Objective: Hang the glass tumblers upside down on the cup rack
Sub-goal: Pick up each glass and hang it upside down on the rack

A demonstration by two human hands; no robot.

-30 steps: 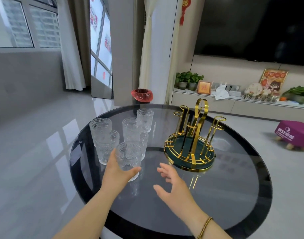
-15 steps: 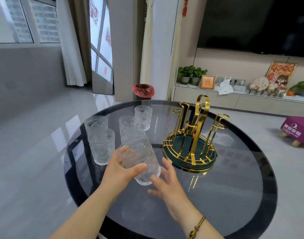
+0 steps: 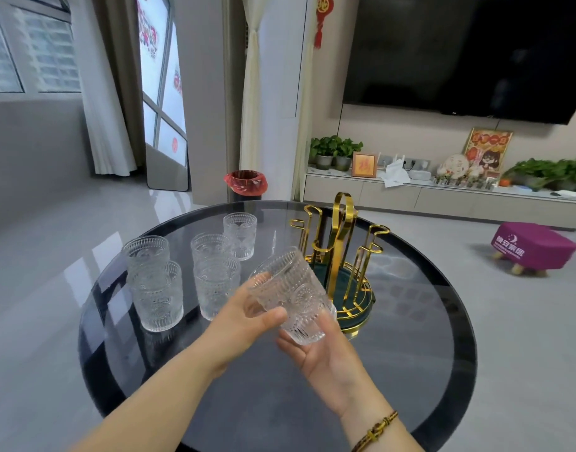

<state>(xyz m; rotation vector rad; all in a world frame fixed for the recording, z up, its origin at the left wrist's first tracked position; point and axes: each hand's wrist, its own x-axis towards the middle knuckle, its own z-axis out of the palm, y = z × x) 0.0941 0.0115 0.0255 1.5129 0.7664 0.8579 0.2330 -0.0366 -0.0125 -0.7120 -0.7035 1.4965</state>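
Both hands are on one clear, ribbed tumbler (image 3: 291, 293), tilted with its rim up-left. Left hand (image 3: 244, 316) fingers wrap its side, right hand (image 3: 326, 349) cups the base, rack (image 3: 340, 265) just beyond.

The held tumbler (image 3: 291, 296) covers the near part of the cup rack (image 3: 340, 272). The table (image 3: 410, 370) and both forearms are cut by the bottom edge. Small ornaments on the shelf (image 3: 443, 194) are too small to tell.
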